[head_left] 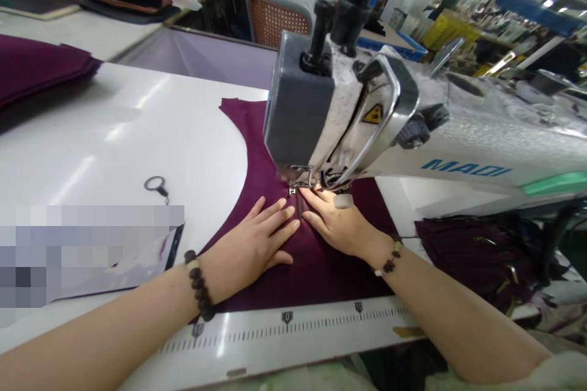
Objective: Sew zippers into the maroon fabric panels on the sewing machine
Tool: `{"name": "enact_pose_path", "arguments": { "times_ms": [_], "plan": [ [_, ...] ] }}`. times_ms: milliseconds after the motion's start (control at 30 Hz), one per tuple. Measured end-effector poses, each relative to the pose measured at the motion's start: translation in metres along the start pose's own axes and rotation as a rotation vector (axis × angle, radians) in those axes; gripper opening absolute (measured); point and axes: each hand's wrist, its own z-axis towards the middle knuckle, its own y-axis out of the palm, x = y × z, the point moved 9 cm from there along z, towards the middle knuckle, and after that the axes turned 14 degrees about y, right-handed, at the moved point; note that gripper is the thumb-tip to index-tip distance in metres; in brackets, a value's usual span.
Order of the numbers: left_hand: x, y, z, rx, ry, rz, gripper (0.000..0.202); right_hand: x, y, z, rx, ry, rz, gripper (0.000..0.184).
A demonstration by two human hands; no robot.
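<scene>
A dark purple fabric piece (270, 171) lies on the white sewing table (137, 134) and runs under the head of a grey-white sewing machine (348, 110). My left hand (257, 238) lies flat on the fabric, fingers stretched toward the presser foot (298, 186). My right hand (337, 220) also rests flat on the fabric just right of the seam line, fingertips close to the foot. A zipper-like strip seems to run between the two hands. Both wrists wear dark bead bracelets.
A stack of purple fabric (41, 67) sits far left. A small ring tool (156, 184) lies on the table. A ruler strip (293, 327) lines the near edge. More dark fabric (477, 250) hangs at right. A person sits on a chair (279, 15) beyond.
</scene>
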Motion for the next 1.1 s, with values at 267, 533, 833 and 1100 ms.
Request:
{"name": "enact_pose_path", "arguments": {
  "times_ms": [267, 533, 833, 1100],
  "plan": [
    [-0.012, 0.003, 0.003, -0.028, 0.02, 0.009, 0.047, 0.004, 0.003, 0.009, -0.005, -0.017, -0.032, 0.034],
    [-0.02, -0.002, 0.008, -0.016, 0.005, -0.076, 0.044, 0.005, 0.008, 0.017, -0.045, -0.02, -0.139, 0.032],
    [-0.029, 0.0, 0.012, -0.053, 0.011, -0.036, 0.045, 0.004, 0.004, 0.025, -0.076, 0.008, -0.149, 0.028],
    [-0.038, -0.003, 0.013, -0.029, 0.011, -0.085, 0.041, 0.006, 0.003, 0.029, -0.033, -0.01, -0.131, 0.029]
  ]
}}
